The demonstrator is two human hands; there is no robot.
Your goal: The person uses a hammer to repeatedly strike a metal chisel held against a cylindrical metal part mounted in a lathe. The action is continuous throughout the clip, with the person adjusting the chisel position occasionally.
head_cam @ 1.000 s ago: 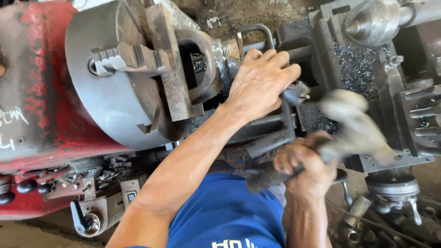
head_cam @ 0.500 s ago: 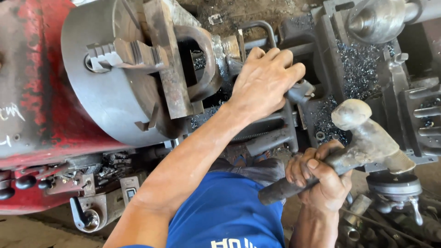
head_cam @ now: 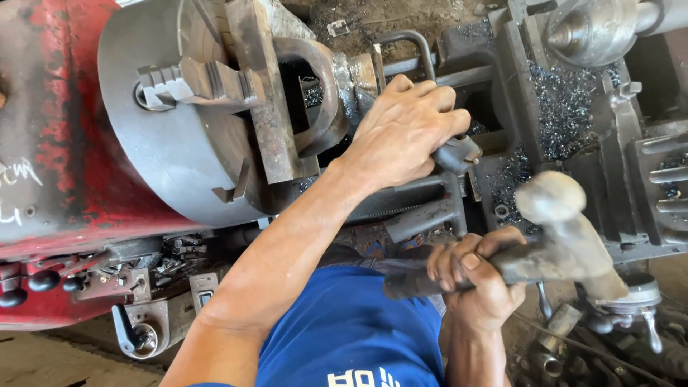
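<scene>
The hammer [head_cam: 566, 236] is in the lower right part of the view, above the front edge of the lathe. Its grey metal head has a rounded end that points up and a wider end that points down to the right, and the head looks a little blurred. The right hand [head_cam: 476, 279] is closed tight around the dark handle, with the fingers wrapped over it and the thumb on top.

The left hand [head_cam: 401, 132] is higher, near the middle, well apart from the right one. It is closed over a dark metal piece [head_cam: 459, 154] that comes out under the fingers to the right; how this piece is fixed I cannot tell. Just left of this hand a curved steel workpiece [head_cam: 315, 100], shaped like a ring or a hook, is held against a flat steel bar [head_cam: 269, 107] on the chuck [head_cam: 172, 150]. The chuck is a big grey disc with stepped jaws, and it sits on the red headstock [head_cam: 43, 143].

To the right of the left hand, the grey carriage [head_cam: 609, 143] is covered with many small metal chips. The pointed tailstock centre [head_cam: 580, 29] is at the top right. The person's blue shirt [head_cam: 344, 330] fills the bottom middle.
</scene>
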